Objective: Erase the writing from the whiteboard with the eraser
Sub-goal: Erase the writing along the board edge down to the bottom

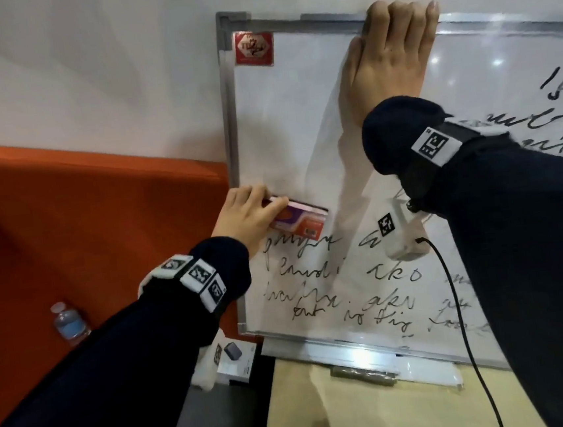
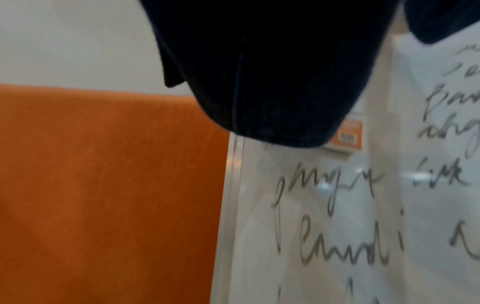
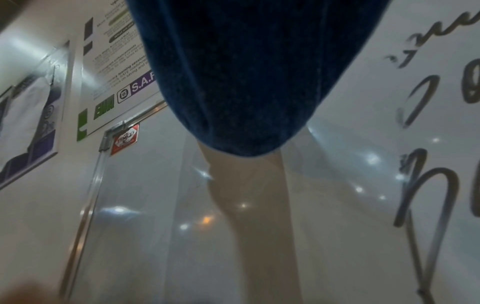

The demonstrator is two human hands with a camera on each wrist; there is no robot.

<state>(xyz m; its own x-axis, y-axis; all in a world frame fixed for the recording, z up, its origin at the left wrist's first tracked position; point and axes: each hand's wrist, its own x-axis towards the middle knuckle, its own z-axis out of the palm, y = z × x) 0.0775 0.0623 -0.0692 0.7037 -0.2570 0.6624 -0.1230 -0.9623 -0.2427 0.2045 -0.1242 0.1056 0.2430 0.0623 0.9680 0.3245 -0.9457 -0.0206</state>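
The whiteboard hangs on a wall in a metal frame, and a red sticker marks its top left corner. Its upper left area is wiped white. Black handwriting covers the lower part and the right side. My left hand grips the orange and pink eraser and presses it to the board near the left frame, just above the first written line. My right hand lies flat on the board with its fingers hooked over the top frame. In both wrist views a dark sleeve hides the hand; one eraser corner shows.
An orange upholstered panel stands left of the board, with a water bottle below it. A small box sits under the board's corner. A metal tray runs along the bottom frame. A black cable hangs from my right wrist. Posters hang above.
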